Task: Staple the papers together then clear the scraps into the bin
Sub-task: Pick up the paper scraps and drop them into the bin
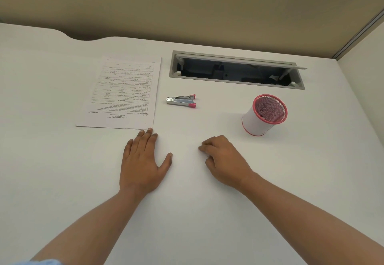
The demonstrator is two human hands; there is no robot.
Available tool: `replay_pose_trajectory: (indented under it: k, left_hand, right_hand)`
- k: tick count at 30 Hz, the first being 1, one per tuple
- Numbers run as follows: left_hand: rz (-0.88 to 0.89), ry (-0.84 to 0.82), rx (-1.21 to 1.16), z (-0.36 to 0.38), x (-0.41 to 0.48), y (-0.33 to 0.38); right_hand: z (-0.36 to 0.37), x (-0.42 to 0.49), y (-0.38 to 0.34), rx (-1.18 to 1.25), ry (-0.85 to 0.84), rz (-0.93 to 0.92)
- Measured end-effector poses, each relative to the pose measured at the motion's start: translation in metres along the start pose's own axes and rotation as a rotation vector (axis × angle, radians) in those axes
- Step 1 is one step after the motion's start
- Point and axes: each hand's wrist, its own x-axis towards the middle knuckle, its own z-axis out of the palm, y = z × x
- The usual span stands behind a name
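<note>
White surface (62,171) fills frame. Papers (122,96) upper left, stacked flat. Left hand (143,160) centre, flat, grip apart, fingertips at papers' near corner. Right hand (224,158) beside it, fingers curled; contents can't tell. Pink-rimmed bin (264,115) right, upright. Stapler (181,101) between papers and bin.

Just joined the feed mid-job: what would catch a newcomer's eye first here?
Two bare hands rest on the white desk: the left hand flat by the paper stack's near corner, the right hand curled. Beyond them lie a pink-tipped stapler and, to the right, a pink mesh cup.
</note>
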Motion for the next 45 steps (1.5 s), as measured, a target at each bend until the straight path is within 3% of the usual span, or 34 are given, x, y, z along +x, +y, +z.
replay_pose_trajectory:
  k: [5, 9, 12, 19, 28, 35, 41, 45]
  left_hand:
    - [-0.002, -0.004, -0.002, 0.001, 0.0, -0.001]
    - [-0.001, 0.0, 0.007, 0.001, 0.0, -0.001]
    - [0.004, 0.003, 0.004, 0.001, 0.0, 0.0]
    - [0.004, 0.007, 0.005, 0.002, -0.001, -0.002]
    - [0.005, 0.007, -0.008, 0.002, 0.0, -0.002]
    - [0.003, 0.004, -0.003, 0.001, -0.001, -0.001]
    - [0.006, 0.007, -0.005, 0.002, -0.001, -0.002]
    - [0.009, 0.011, -0.008, 0.002, 0.0, -0.002]
  right_hand:
    - [-0.011, -0.019, 0.008, -0.046, -0.083, -0.05]
    - [-0.024, -0.007, 0.019, 0.041, 0.043, 0.168]
    - [-0.026, 0.008, 0.027, -0.026, 0.027, 0.262]
    - [-0.011, -0.016, 0.004, -0.077, -0.074, 0.028]
    - [-0.015, -0.03, 0.002, 0.059, 0.041, 0.111]
    - [-0.006, -0.027, -0.002, -0.043, 0.016, -0.005]
    - [-0.029, -0.03, 0.015, 0.065, 0.082, 0.244]
    - [-0.033, -0.028, 0.018, 0.052, -0.073, 0.363]
